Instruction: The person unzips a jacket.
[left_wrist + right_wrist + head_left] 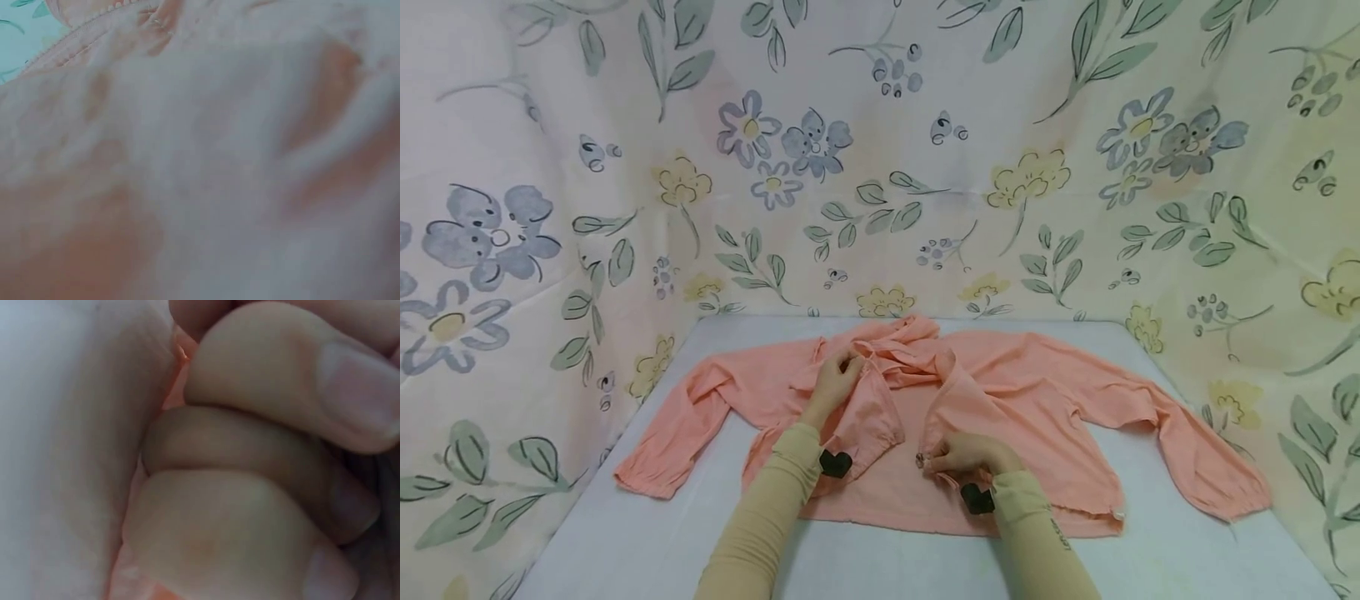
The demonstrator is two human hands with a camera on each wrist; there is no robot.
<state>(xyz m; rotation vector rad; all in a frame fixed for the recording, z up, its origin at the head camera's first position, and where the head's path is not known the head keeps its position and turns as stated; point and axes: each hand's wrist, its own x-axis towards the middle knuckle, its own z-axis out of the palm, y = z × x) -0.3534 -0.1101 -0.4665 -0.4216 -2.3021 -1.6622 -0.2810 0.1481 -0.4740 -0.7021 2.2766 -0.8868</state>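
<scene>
A peach-pink long-sleeved jacket (1022, 408) lies spread with its front open, sleeves out to both sides. My left hand (835, 385) pinches the upper part of the left front panel (868, 421), which hangs lifted and folded back. With curled fingers my right hand (973, 454) holds the lower edge of the right front panel, where a small dark piece shows at the fingertips. Blurred pink cloth (206, 162) fills the left wrist view, with a stitched, toothed edge (81, 34) at top left. Curled fingers (212, 525) against the cloth fill the right wrist view.
The jacket lies on a white-covered table (880, 567). A floral curtain (887, 225) stands behind and along both sides. The left cuff (643, 479) and right cuff (1232, 500) lie near the table's sides. Bunched cloth (898, 337) lies at the neck.
</scene>
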